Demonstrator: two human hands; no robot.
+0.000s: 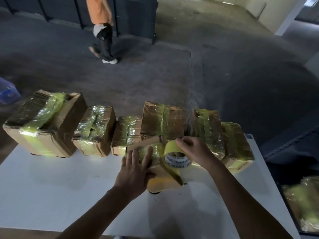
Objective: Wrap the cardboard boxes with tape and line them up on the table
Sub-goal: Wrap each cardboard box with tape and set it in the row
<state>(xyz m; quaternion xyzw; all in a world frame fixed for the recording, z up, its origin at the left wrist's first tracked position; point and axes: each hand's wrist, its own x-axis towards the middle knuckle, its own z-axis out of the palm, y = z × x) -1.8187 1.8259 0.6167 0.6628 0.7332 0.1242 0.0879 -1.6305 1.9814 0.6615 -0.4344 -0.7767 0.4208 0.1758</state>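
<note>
Box (155,148) pressed by flat left hand (136,167) | tape roll (170,147) grasped in right hand (193,149)

Wrapped boxes (95,130) stand in a row along the worktop (51,178) far edge; one box (160,180) lies before the row, tape roll (176,156) on it.

Right hand (193,149) grips the yellow tape roll (176,156) from above. Directly beneath the grip sits a small cardboard box (160,181). Left hand (136,168), just left of the grip, presses flat on it. Beyond the grip, a row of taped boxes (162,121) stands on the white table (51,178).
</note>
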